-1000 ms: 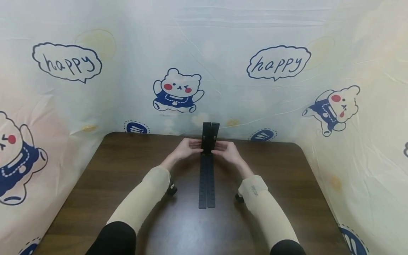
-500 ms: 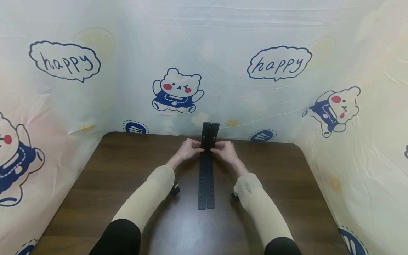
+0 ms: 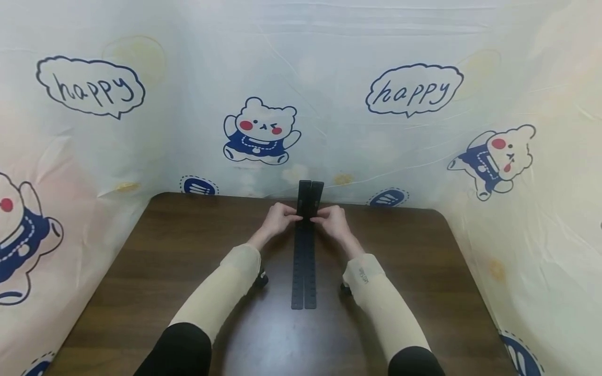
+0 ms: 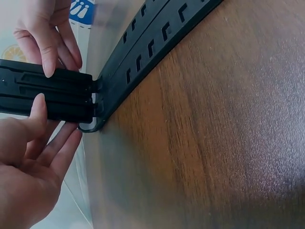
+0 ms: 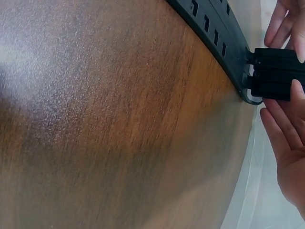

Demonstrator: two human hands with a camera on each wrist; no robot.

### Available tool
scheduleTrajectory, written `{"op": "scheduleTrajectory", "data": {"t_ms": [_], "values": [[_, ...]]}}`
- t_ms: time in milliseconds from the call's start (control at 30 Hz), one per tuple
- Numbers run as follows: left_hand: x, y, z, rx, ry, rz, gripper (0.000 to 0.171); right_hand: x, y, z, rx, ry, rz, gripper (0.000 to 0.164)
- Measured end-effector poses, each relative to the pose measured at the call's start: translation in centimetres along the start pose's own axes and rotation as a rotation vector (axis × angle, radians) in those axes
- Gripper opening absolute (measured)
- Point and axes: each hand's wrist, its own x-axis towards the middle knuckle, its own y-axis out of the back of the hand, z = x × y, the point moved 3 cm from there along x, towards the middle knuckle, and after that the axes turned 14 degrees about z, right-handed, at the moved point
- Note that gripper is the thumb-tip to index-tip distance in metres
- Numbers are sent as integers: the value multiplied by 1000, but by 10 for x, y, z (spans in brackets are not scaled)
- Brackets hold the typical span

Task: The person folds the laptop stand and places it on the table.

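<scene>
A black folding stand [image 3: 303,266] made of two long side-by-side strips lies lengthwise on the table, with rows of L-shaped notches along it. Its hinged panel [image 4: 57,90] stands up at the far end. My left hand [image 3: 277,219] pinches the panel's left edge, thumb on the front face and fingers behind. On the opposite edge my right hand [image 3: 332,221] pinches in the same way. The left wrist view shows both thumbs pressed on the panel just above the hinge. In the right wrist view the right hand [image 5: 290,148] is partly cut off by the frame edge.
The brown wooden table [image 3: 404,292] has rounded far corners, and its back edge lies just behind the stand. A pale curtain [image 3: 329,78] printed with bears and the word happy surrounds the table.
Both forearms have drawn inward, and the fingers have closed from straighter to a pinch on the panel's edges. The stand stays in nearly the same place.
</scene>
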Motion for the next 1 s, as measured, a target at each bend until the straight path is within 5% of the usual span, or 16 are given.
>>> {"op": "scheduleTrajectory", "data": {"t_ms": [433, 1000], "values": [[-2, 0, -3, 5, 28, -14, 20, -2, -1, 0, -22, -15, -1, 9], [-10, 5, -3, 50, -66, -23, 15, -13, -3, 2, -60, 65, 27, 10]]}}
